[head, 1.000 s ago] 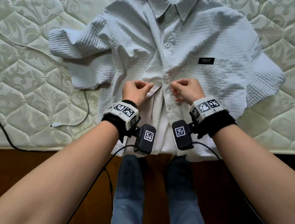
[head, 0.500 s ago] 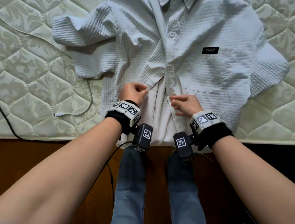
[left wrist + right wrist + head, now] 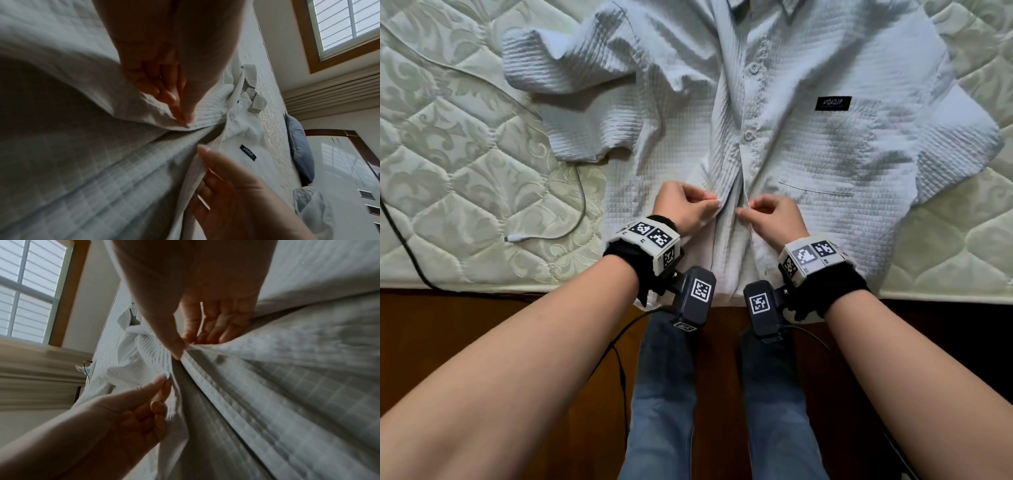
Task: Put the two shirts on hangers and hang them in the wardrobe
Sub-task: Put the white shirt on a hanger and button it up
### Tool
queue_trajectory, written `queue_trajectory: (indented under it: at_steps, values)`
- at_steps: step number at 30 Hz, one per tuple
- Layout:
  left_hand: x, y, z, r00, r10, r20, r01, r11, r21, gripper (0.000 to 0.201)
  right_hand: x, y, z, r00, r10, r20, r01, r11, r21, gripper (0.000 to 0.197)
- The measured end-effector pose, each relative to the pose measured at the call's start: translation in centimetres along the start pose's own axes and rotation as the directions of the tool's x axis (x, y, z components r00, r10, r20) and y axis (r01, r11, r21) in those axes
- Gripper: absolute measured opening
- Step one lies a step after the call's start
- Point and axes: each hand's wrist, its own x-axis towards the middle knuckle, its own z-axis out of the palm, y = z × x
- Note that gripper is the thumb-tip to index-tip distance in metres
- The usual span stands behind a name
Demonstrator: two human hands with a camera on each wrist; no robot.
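Note:
A white textured short-sleeved shirt [image 3: 808,154] lies face up on the mattress [image 3: 465,164], collar away from me and hem over the near edge. Its upper buttons are fastened and the front parts below them. My left hand [image 3: 714,202] pinches the left front edge between thumb and fingertips. My right hand [image 3: 744,209] pinches the right front edge just across the gap. The left wrist view shows the left hand [image 3: 186,121] pinching the fabric edge. The right wrist view shows the same of the right hand [image 3: 184,348]. No hanger or wardrobe is in view.
A white charging cable [image 3: 577,205] and a black cable [image 3: 404,236] lie on the mattress to the left. Brown wood [image 3: 482,308] runs below the mattress edge, with my jeans-clad legs [image 3: 664,394] beneath. A blue pillow [image 3: 300,154] and another pale garment [image 3: 312,211] lie farther along the bed.
Both hands have moved down the shirt front from the button they were at. They drew apart half a second ago and now pinch the two edges close together again.

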Motion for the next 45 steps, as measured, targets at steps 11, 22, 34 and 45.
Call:
queue_trajectory:
  at_steps: [11, 22, 34, 45]
  values:
    - [-1.6, 1.1, 1.5, 0.999, 0.038, 0.035, -0.033, 0.99, -0.137, 0.02, -2.5, -0.2, 0.1, 1.0, 0.015, -0.026, -0.004, 0.929, 0.37, 0.016]
    - [-1.9, 0.9, 1.5, 0.992, 0.04, 0.117, -0.03, 0.996, -0.087, 0.007, -1.9, -0.4, -0.1, 0.995, 0.072, 0.069, -0.09, 0.95, 0.299, 0.015]
    - [-1.8, 2.1, 2.2, 0.999, 0.019, 0.035, -0.018, 1.0, -0.014, 0.019, -2.1, -0.4, -0.2, 0.995, -0.032, -0.089, 0.047, 0.984, 0.17, 0.019]
    - [-1.4, 1.2, 2.3, 0.993, 0.006, 0.119, 0.012, 0.989, -0.148, 0.018, -1.7, -0.6, -1.0, 1.0, 0.019, 0.021, -0.022, 0.985, 0.169, 0.023]
